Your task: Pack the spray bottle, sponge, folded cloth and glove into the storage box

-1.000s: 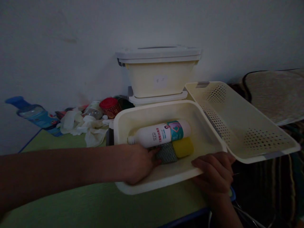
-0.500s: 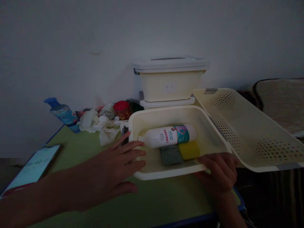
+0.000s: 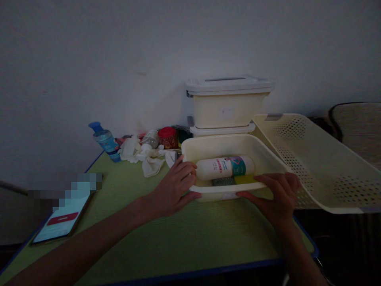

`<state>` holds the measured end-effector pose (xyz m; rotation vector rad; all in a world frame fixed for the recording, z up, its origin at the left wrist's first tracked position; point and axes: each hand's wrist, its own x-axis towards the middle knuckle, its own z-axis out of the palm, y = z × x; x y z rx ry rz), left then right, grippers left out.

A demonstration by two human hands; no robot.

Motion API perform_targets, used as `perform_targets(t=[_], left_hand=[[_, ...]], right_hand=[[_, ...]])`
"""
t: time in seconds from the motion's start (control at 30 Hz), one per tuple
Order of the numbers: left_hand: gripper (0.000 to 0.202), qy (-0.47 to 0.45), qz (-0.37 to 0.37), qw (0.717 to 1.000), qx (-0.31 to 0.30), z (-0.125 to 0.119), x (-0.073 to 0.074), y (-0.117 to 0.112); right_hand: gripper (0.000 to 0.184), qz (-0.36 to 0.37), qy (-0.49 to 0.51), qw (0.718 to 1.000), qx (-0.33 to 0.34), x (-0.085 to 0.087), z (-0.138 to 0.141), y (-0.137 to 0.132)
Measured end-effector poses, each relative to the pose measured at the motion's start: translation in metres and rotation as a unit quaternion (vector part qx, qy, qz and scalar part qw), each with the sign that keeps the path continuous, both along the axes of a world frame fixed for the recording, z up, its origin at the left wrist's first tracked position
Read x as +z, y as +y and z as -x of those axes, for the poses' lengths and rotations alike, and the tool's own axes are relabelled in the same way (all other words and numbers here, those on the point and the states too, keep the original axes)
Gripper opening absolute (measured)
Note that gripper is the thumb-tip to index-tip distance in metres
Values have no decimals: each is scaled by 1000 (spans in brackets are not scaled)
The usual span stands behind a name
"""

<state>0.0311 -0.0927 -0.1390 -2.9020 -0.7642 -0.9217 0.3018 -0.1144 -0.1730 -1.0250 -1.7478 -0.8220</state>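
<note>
Both my hands grip a cream plastic storage bin [image 3: 220, 140] on the table. My left hand [image 3: 180, 184] is closed over its front left corner, with fingers over the rim and the thumb in front. At the front right, my right hand [image 3: 275, 194] pinches the rim between its thumb below and fingers on top. Inside the bin a white bottle with a teal label [image 3: 223, 167] lies on its side. Partly hidden behind the front wall are a grey-green scouring pad [image 3: 223, 181] and a yellow sponge [image 3: 244, 180].
Behind the bin stands a lidded box [image 3: 229, 111] on another box. A perforated cream basket [image 3: 324, 159] leans at the right. A blue-capped bottle [image 3: 105, 141], crumpled white gloves [image 3: 151, 163] and a red container [image 3: 168, 138] are at the back left. A phone [image 3: 65, 216] lies at the left on the green table [image 3: 178, 246].
My left hand has closed from spread fingers onto the bin's corner. The bin's front wall now hides more of the sponge and pad. The camera view has shifted left.
</note>
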Motion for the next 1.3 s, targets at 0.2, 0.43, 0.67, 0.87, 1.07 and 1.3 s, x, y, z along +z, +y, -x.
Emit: perform_targets(t=[0.2,0.43,0.67,0.87,1.07,1.3], left_hand=[[36,-29,-29,999,10,-2,-10,3],[48,28,-61,997,41,36,-46,7],[53,-27,80,964,251,86,-83,36],[42,51,140,951,273,88,-84,41],[44,104,187,927,308,85,-78,38],[42,61,193,924,326,88,-73,38]], right_hand=[[38,-25,-30,999,-11,-2,-6,7],[36,-20,-48,999,-11,3,-5,7],[46,46,-51,998,3,15,-2,-4],[37,-26,23,997,76,34,57,-34],[15,248,-210,908,265,27,159,-38],[37,565,-67,819,71,0,204,29]])
